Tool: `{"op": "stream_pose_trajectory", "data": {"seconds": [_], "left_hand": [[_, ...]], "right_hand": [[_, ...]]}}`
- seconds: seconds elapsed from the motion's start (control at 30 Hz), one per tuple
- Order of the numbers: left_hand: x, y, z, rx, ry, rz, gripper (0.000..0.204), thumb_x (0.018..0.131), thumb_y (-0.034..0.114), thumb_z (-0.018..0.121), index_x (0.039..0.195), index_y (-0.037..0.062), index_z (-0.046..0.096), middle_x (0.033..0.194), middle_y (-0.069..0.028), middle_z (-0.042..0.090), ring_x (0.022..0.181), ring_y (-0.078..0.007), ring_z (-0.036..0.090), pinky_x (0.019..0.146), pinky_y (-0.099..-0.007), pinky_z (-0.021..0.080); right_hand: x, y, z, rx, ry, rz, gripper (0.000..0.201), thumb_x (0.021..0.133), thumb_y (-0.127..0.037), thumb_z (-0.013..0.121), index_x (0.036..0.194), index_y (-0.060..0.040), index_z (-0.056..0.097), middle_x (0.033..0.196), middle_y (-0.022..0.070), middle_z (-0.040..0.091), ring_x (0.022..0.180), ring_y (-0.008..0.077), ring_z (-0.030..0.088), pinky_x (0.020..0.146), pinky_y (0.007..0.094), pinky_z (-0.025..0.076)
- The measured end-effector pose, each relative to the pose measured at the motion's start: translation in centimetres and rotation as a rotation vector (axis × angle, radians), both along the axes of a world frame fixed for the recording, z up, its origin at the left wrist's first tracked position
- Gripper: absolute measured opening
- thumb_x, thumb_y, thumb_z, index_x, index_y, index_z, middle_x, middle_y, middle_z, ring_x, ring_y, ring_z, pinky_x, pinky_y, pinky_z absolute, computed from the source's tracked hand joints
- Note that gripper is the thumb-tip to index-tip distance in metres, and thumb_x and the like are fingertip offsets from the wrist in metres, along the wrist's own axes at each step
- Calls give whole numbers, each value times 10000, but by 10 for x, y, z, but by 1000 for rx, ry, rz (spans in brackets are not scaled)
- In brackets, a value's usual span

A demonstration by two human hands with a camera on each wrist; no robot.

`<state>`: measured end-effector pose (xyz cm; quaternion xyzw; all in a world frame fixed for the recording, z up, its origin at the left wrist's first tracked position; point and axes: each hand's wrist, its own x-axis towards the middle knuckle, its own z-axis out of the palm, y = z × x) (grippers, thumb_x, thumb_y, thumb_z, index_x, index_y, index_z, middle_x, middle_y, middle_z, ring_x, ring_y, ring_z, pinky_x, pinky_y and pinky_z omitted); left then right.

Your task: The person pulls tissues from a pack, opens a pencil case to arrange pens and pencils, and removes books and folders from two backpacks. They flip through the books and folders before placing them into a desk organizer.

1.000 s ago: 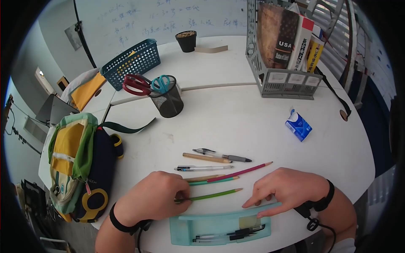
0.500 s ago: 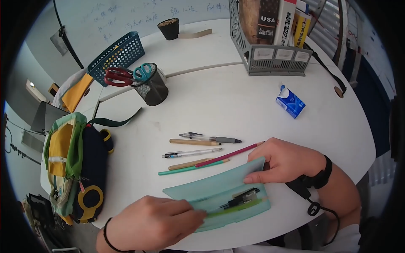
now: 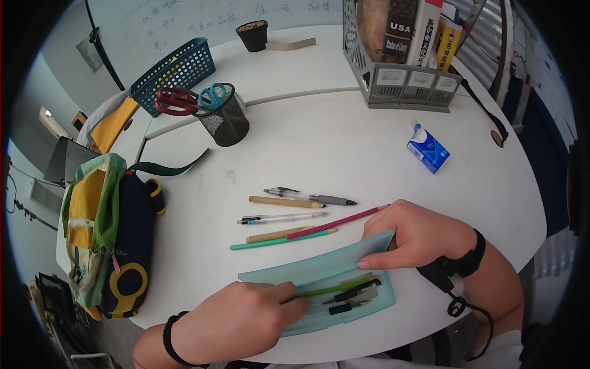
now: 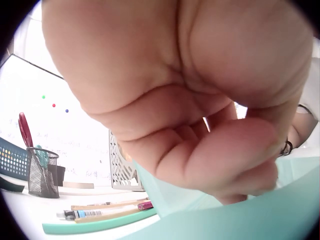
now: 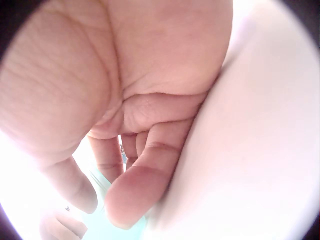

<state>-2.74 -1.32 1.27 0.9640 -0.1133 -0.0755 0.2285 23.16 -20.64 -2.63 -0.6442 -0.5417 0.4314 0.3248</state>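
Note:
A translucent teal pencil case (image 3: 386,300) is at the table's near edge, its lid (image 3: 319,264) raised on the far side. My right hand (image 3: 427,237) holds the lid's right end between thumb and fingers. Over the case's left part, my left hand (image 3: 236,320) has its fingers curled at the left end of a green pencil (image 3: 338,288), hiding that end. Black pens (image 3: 349,306) lie inside beside the pencil. Beyond the lid are a teal pencil (image 3: 276,240), a magenta pencil (image 3: 344,219), two tan pencils (image 3: 283,201) and two clear-barrelled pens (image 3: 286,218).
A green, yellow and navy bag (image 3: 114,246) stands at the left. Behind are a mesh cup (image 3: 227,126) with scissors, a blue basket (image 3: 175,71) and a plant pot (image 3: 253,37). A blue tissue pack (image 3: 428,149) lies before the grey book rack (image 3: 409,92) at the right.
The green pencil has gone from the table into the case, with my left hand following. My right hand has taken the lid and raised it. Lately the pencil has shifted toward the lid side.

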Motion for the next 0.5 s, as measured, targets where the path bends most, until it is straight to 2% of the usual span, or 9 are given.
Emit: {"op": "stream_pose_trajectory", "data": {"seconds": [0.03, 0.1, 0.23, 0.33, 0.4, 0.5], "left_hand": [[1, -3, 2, -1, -1, 2, 304, 846, -2, 722, 1141, 55, 766, 760, -39, 647, 638, -248, 696, 598, -381, 598], [3, -11, 9, 44, -64, 132, 305, 843, 9, 724, 1143, 47, 765, 741, -39, 628, 624, -254, 689, 581, -386, 592], [-1, -8, 4, 76, 10, 122, 299, 844, 23, 729, 1138, 59, 767, 733, -41, 617, 609, -258, 679, 562, -385, 584], [-2, -2, 2, 43, 67, 26, 291, 850, 41, 740, 1138, 76, 768, 719, -42, 598, 606, -255, 676, 552, -380, 576], [-2, -4, 1, -5, 67, -11, 274, 853, 47, 739, 1120, 96, 775, 711, -39, 581, 606, -258, 673, 542, -382, 567], [4, -11, 22, 17, 59, 17, 188, 867, 62, 764, 1050, 90, 793, 707, -48, 609, 595, -255, 667, 541, -367, 565]], "right_hand": [[0, 0, 1, -1, -1, 2, 225, 929, -202, 863, 903, 3, 772, 787, 64, 716, 693, 148, 625, 627, 298, 494], [-1, 0, 2, -16, 36, -11, 206, 930, -191, 858, 898, -4, 780, 805, 68, 734, 703, 156, 638, 640, 304, 503], [-1, 1, 2, -9, 32, 1, 210, 934, -191, 854, 884, -1, 778, 806, 69, 736, 709, 166, 650, 646, 307, 507], [1, 1, 1, -34, -5, 2, 196, 931, -187, 856, 912, -1, 795, 810, 71, 739, 713, 174, 656, 655, 309, 514], [3, 0, -4, 47, -6, 51, 170, 927, -170, 849, 948, -5, 812, 813, 67, 745, 733, 167, 661, 661, 300, 518], [4, 0, -1, 2, 48, 83, 165, 919, -156, 844, 1011, -20, 824, 856, 58, 753, 761, 151, 661, 675, 286, 528]]}}
